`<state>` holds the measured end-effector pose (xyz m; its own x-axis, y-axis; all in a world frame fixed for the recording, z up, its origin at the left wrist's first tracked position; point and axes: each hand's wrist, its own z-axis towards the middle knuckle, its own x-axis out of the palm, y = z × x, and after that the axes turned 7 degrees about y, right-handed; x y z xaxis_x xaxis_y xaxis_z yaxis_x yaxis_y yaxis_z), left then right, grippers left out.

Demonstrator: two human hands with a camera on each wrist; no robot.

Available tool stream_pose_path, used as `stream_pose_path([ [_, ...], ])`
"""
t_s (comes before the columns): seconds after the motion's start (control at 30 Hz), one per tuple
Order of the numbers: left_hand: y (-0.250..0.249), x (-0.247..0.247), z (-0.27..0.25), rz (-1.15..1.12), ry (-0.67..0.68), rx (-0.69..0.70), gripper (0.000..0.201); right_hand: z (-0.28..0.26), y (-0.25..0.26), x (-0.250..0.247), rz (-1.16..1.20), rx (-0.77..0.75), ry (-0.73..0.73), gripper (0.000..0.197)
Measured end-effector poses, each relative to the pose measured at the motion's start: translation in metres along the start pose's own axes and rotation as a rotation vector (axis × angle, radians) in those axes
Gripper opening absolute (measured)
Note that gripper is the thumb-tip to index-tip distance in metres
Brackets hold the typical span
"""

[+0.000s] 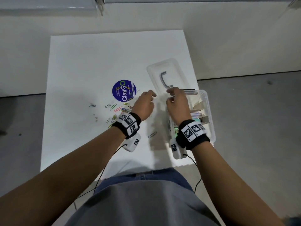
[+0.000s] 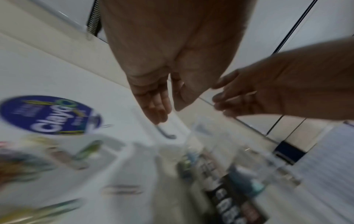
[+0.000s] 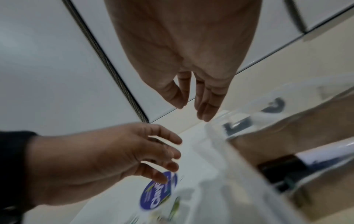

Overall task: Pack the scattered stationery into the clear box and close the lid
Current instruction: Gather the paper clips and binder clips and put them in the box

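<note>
Nearest: a paper clip (image 1: 152, 134) lies alone on the white bench (image 1: 78, 66) between the two wrists. Just beyond, the clear box (image 1: 210, 111) sits at the bench's right edge, open, with cardboard dividers and some coloured stationery already inside; contents are too blurred in the wrist views to name.

Left of the box, a loose scatter of coloured paper clips (image 1: 117, 110) is spread around the near side of a round blue sticker (image 1: 124, 90), some lying on it. A few small pale bits sit further left, too small to identify.

Left hand (image 1: 144, 106) hovers above the bench between clips and box, fingers relaxed and spread, holding nothing. Right hand (image 1: 177, 105) is over the far corner of the box, fingers loosely extended; the right wrist view shows nothing in it.

Farthest: the lid (image 1: 166, 74), clear with a grey handle (image 1: 164, 79), lies flat just past the box and touching or nearly touching its far end.

Handling judgement: clips are light, thin and slippery on the smooth bench, best gathered by sweeping into a pile, then pinching. The lid looks stiff and light; take it by the long edges or the handle. Most clips are still out, so packing is far from finished.
</note>
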<state>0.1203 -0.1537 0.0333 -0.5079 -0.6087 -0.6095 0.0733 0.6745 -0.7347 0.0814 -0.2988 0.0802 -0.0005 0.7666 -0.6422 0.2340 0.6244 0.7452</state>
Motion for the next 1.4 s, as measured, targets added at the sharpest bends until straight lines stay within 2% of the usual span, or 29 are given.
stream_pose_path([
  [0.07,0.041,-0.009,-0.013,0.096,0.031,-0.108,0.038,-0.011,0.008,0.029,-0.061,-0.02,0.151,0.03],
  [0.1,0.061,-0.014,-0.022,0.16,0.04,-0.174,0.037,-0.016,0.008,0.046,-0.119,0.017,0.26,0.032],
  [0.2,0.111,-0.025,-0.055,0.3,0.028,-0.322,0.036,-0.033,-0.016,0.086,-0.391,0.297,0.55,0.049],
  [0.27,0.133,-0.028,-0.078,0.306,0.046,-0.373,0.046,-0.043,-0.036,0.1,-0.461,0.468,0.597,0.057],
  [0.33,0.146,-0.025,-0.097,0.283,0.094,-0.403,0.067,-0.049,-0.045,0.115,-0.447,0.502,0.566,0.064],
  [0.4,0.148,-0.016,-0.105,0.281,0.118,-0.394,0.086,-0.048,-0.041,0.133,-0.398,0.431,0.554,0.072],
  [0.47,0.146,-0.006,-0.106,0.286,0.105,-0.36,0.091,-0.043,-0.03,0.153,-0.329,0.337,0.558,0.079],
  [0.57,0.142,0.001,-0.098,0.307,0.073,-0.315,0.067,-0.03,-0.012,0.177,-0.316,0.182,0.531,0.076],
  [0.67,0.146,-0.004,-0.092,0.305,0.038,-0.293,0.034,-0.022,0.001,0.191,-0.407,0.041,0.513,0.048],
  [0.73,0.153,-0.01,-0.092,0.277,0.029,-0.281,0.023,-0.019,0.003,0.193,-0.465,-0.002,0.534,0.038],
  [0.87,0.166,-0.024,-0.096,0.154,0.031,-0.265,0.004,-0.018,-0.01,0.19,-0.523,-0.046,0.554,0.032],
  [0.97,0.168,-0.034,-0.101,0.051,-0.005,-0.245,0.005,-0.021,-0.015,0.182,-0.436,0.019,0.518,0.022],
  [1.03,0.168,-0.038,-0.103,0.047,-0.05,-0.225,0.003,-0.022,-0.016,0.175,-0.36,0.065,0.466,0.013],
  [1.07,0.169,-0.038,-0.103,0.064,-0.053,-0.232,0.008,-0.023,-0.016,0.171,-0.321,0.074,0.438,0.01],
  [1.2,0.163,-0.024,-0.107,0.265,0.108,-0.353,0.073,-0.025,-0.012,0.157,-0.148,0.041,0.355,0.005],
  [1.23,0.161,-0.018,-0.107,0.331,0.131,-0.361,0.08,-0.025,-0.009,0.152,-0.102,0.031,0.339,0.005],
  [1.3,0.156,-0.008,-0.106,0.377,0.114,-0.356,0.073,-0.027,-0.003,0.14,-0.016,0.018,0.304,0.008],
  [1.4,0.149,-0.002,-0.101,0.325,0.06,-0.309,0.041,-0.029,0.007,0.12,0.08,-0.016,0.251,0.007],
])
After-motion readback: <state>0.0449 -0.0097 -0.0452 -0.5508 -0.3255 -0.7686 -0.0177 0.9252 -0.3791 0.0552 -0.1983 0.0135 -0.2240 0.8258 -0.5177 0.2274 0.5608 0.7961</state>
